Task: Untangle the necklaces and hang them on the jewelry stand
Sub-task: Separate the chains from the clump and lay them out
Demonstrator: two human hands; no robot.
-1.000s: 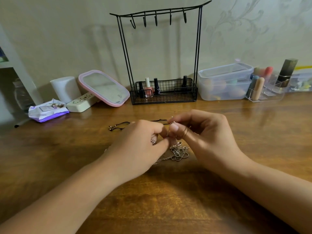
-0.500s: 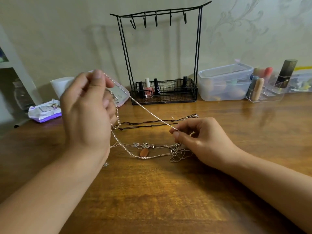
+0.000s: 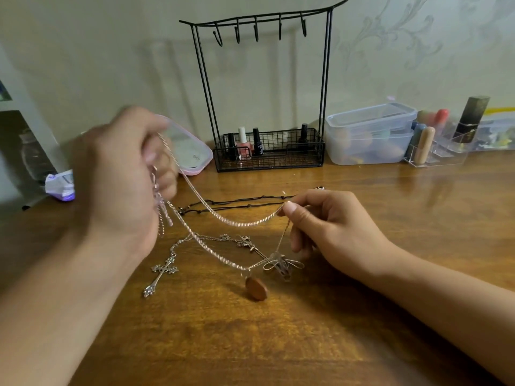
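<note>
the left hand (image 3: 119, 179) is raised at about nine o'clock, motion-blurred, its fingers curled round a silver rope chain (image 3: 239, 222); exactly how many strands it holds is hard to make out. the right hand (image 3: 331, 227), at three o'clock, pinches the same chain between thumb and forefinger, and the chain sags between the hands. below, on the wooden table (image 3: 278, 344), lie a cross pendant (image 3: 161, 274), a brown oval pendant (image 3: 255, 287) and a knot of thin chain (image 3: 281, 264). a black cord (image 3: 237, 203) lies beyond. the black wire stand (image 3: 264, 90) is at twelve o'clock, hooks bare. a pink-rimmed mirror (image 3: 192, 149) is half hidden behind the left hand.
</note>
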